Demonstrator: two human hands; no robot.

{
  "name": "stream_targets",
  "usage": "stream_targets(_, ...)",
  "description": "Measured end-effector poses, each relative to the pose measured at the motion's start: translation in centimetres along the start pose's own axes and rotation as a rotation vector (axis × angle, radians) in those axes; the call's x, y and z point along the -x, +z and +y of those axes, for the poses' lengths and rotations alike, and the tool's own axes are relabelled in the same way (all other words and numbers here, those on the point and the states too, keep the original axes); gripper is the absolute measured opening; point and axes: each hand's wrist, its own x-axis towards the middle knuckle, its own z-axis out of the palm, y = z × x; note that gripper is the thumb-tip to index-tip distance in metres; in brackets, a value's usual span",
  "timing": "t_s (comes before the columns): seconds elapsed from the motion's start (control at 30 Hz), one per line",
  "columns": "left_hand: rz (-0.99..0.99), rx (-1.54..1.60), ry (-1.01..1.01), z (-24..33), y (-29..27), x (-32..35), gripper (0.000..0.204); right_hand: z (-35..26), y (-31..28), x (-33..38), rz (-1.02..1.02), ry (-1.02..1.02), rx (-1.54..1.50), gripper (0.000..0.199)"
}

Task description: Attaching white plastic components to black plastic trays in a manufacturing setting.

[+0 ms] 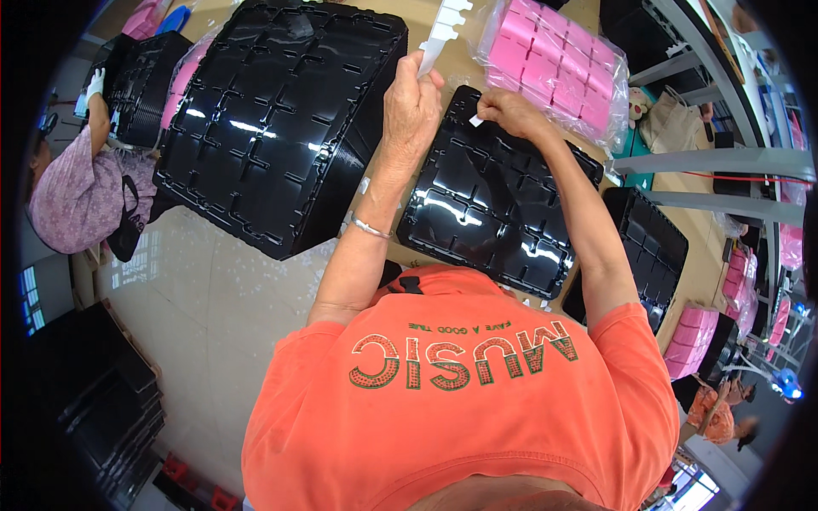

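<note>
From where I stand, the person's left hand (413, 106) is closed around the lower end of a thin white strip with a notched edge (445, 38), which sticks up and away past the knuckles. The right hand (515, 115) has its thumb and forefinger pinched on a small white rectangular tab (476, 121), the other fingers curled in. Whether that tab touches anything below, I cannot tell.

Under the right fingers, and spreading back toward the wearer's body, lies a glossy black plastic tray with moulded rectangular sections (494, 200); its far edge runs just beside the pinch. Left of the left fingers rises a tall stack of nested, shiny black plastic trays (281, 119), leaning large in the view (the fisheye surely swells it). Beyond the right fingers, a bundle of bright pink block-shaped pieces in clear plastic wrap (558, 68) rests on the tan tabletop (463, 70). Farther to the right of those fingers, past the forearm, sits another black sectioned tray (652, 243).

Back from the left fingers, a silver-coloured metal bangle (371, 228) circles the wrist. Well off to their left, a co-worker in a mauve patterned top (85, 192) reaches a white-gloved hand (95, 83) toward more black trays (145, 89).
</note>
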Motion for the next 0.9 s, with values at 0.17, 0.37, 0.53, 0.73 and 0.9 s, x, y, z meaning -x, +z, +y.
stream_targets(0.17,-0.009,-0.038,-0.011,-0.6,0.5,-0.2,0.019,1.6,2.6,-2.0,-0.040,-0.083,0.273,0.015)
stream_targets(0.37,-0.009,0.113,-0.124,0.6,0.5,0.0,0.021,-0.3,3.3,-2.4,-0.001,0.080,0.344,0.017)
stream_targets(0.53,-0.038,0.200,-0.184,0.4,0.9,-0.1,0.017,1.2,3.2,-1.9,0.234,0.022,0.146,0.021)
stream_targets(0.73,0.020,0.075,-0.143,0.3,0.4,1.4,0.015,-8.0,-4.3,-1.7,0.534,0.157,-1.056,0.023)
stream_targets(0.9,-0.044,0.030,-0.190,0.5,0.0,2.0,0.020,-10.0,-5.2,-1.3,0.579,0.092,-0.676,0.024)
